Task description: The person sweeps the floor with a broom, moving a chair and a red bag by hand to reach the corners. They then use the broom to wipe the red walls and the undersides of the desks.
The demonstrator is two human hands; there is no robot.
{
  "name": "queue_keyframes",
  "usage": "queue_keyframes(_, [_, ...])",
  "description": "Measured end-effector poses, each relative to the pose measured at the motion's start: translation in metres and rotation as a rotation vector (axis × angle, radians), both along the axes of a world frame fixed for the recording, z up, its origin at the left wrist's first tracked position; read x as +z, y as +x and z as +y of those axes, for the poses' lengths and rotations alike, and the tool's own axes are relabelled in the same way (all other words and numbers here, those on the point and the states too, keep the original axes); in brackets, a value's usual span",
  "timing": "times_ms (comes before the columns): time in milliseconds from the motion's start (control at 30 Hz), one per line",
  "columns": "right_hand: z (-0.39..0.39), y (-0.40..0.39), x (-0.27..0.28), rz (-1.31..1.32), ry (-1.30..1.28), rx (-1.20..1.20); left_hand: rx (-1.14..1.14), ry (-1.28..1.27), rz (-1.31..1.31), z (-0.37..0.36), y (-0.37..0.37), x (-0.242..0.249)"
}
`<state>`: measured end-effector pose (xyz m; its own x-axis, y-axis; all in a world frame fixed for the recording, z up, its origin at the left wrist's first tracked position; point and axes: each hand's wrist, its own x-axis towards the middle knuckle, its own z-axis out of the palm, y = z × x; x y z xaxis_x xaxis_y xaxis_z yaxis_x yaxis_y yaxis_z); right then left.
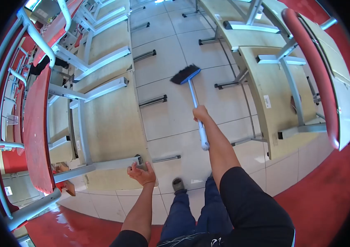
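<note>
Two bare hands are in view, well apart from each other. The right hand is clamped around the handle of a broom, with the lower end of the handle sticking out behind the fist. The broom slants forward in the aisle between two rows of desks; its dark bristles, on a blue head, are over the pale tiles. The left hand, thumb raised and fingers bent, is at the end of a grey bar by the edge of the left desk; I cannot tell whether it grips the bar.

Chairs with red seats stand along the left row, their metal frames over the desktops. Another frame lies on the right desk. One shoe shows on the tiles, and red floor borders them.
</note>
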<state>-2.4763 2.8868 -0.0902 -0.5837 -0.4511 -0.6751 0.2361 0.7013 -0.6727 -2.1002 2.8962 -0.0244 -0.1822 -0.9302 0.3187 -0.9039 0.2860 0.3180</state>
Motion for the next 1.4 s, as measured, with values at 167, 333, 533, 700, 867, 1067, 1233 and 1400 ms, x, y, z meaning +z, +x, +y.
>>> queue_keyframes(167, [0.107, 0.078, 0.017, 0.015, 0.088, 0.004, -0.009, -0.005, 0.052, 0.002, 0.007, -0.003])
queue_keyframes(333, [0.274, 0.281, 0.084, -0.121, 0.193, -0.144, -0.066, -0.074, -0.066, 0.0, 0.013, -0.006])
queue_keyframes(533, [0.422, 0.527, 0.175, -0.385, 0.409, -0.32, -0.05, -0.015, -0.045, 0.003, 0.018, 0.007])
queue_keyframes(700, [0.469, 0.583, 0.253, -0.541, 0.34, -0.544, -0.053, -0.084, -0.051, -0.002, 0.019, -0.007])
queue_keyframes(867, [0.454, 0.538, 0.285, -0.35, 0.139, -0.573, -0.042, -0.107, -0.056, 0.005, 0.016, -0.001])
queue_keyframes(1067, [0.456, 0.471, 0.121, -0.216, -0.084, -0.833, -0.093, -0.106, -0.013, 0.012, 0.022, 0.005])
queue_keyframes(1233, [0.518, 0.648, 0.107, -0.248, 0.116, -0.915, -0.17, -0.087, 0.004, 0.001, 0.039, -0.004])
queue_keyframes(1400, [0.562, 0.743, 0.197, -0.382, 0.359, -0.856, -0.191, 0.052, -0.078, 0.006, 0.042, 0.003])
